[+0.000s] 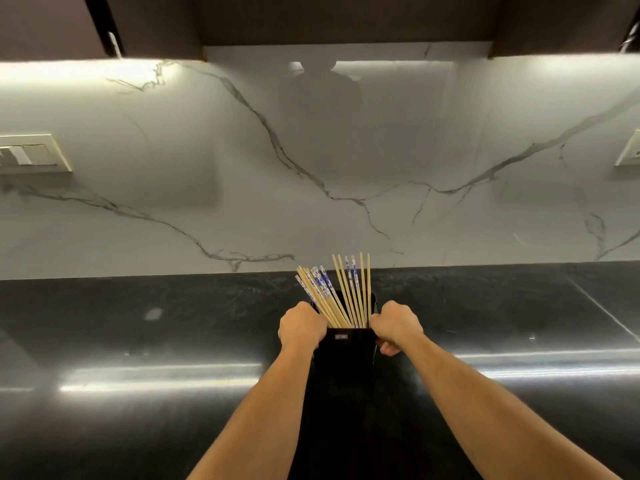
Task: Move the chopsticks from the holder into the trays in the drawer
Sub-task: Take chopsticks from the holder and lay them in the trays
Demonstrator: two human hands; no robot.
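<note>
A tall black holder stands in front of me over the dark countertop. Several chopsticks stick out of its top, some plain bamboo, some white with a blue pattern, fanned in two bunches. My left hand grips the holder's upper left edge. My right hand grips its upper right edge, fingers curled around the side. Whether the holder rests on the counter or is lifted I cannot tell. No drawer or trays are in view.
The glossy black countertop runs left and right. A white marble backsplash rises behind it. Switch plates sit on the wall at the left and right. Dark cabinets hang overhead.
</note>
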